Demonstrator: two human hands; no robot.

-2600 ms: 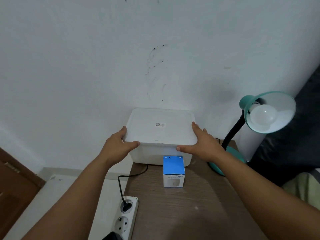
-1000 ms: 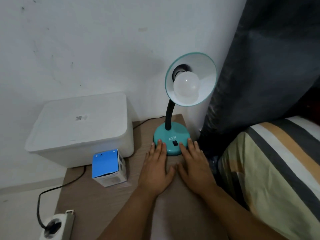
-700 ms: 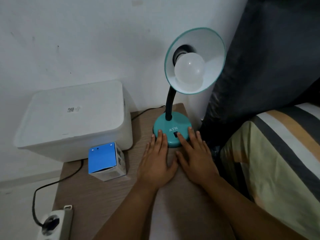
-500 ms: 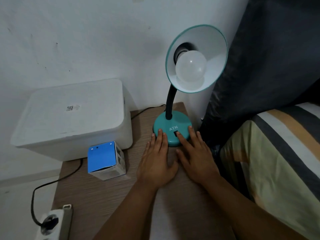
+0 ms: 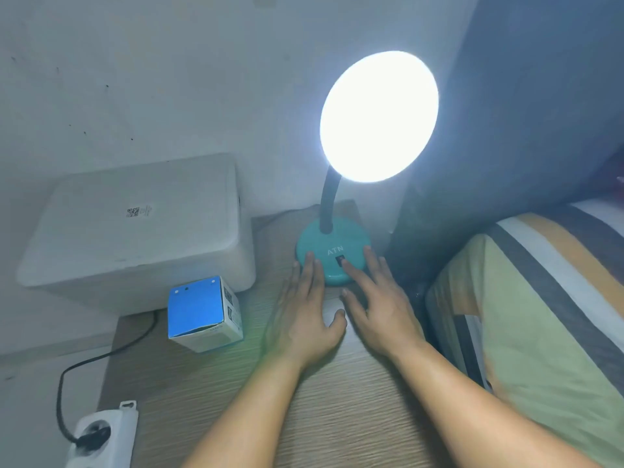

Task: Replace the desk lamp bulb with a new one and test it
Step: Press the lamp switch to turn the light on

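The teal desk lamp stands at the back of the wooden table, its round base [image 5: 332, 244] marked ATN. Its shade [image 5: 379, 116] glows bright white, so the bulb inside is lost in glare. My left hand [image 5: 309, 312] lies flat on the table with fingertips touching the base's left edge. My right hand [image 5: 378, 298] lies flat too, its index finger on the black switch [image 5: 339, 261] at the front of the base. A blue and white bulb box [image 5: 202, 314] sits left of my hands.
A white lidded plastic bin [image 5: 135, 228] fills the back left of the wooden table [image 5: 337, 417]. A white power strip [image 5: 101, 434] with a black plug and cord lies at the table's left edge. A striped pillow [image 5: 540, 315] and dark fabric [image 5: 523, 113] crowd the right side.
The lamp has come on: its shade was unlit half a second ago and now glows bright. My hands have stayed at the base, the right index finger on the switch.
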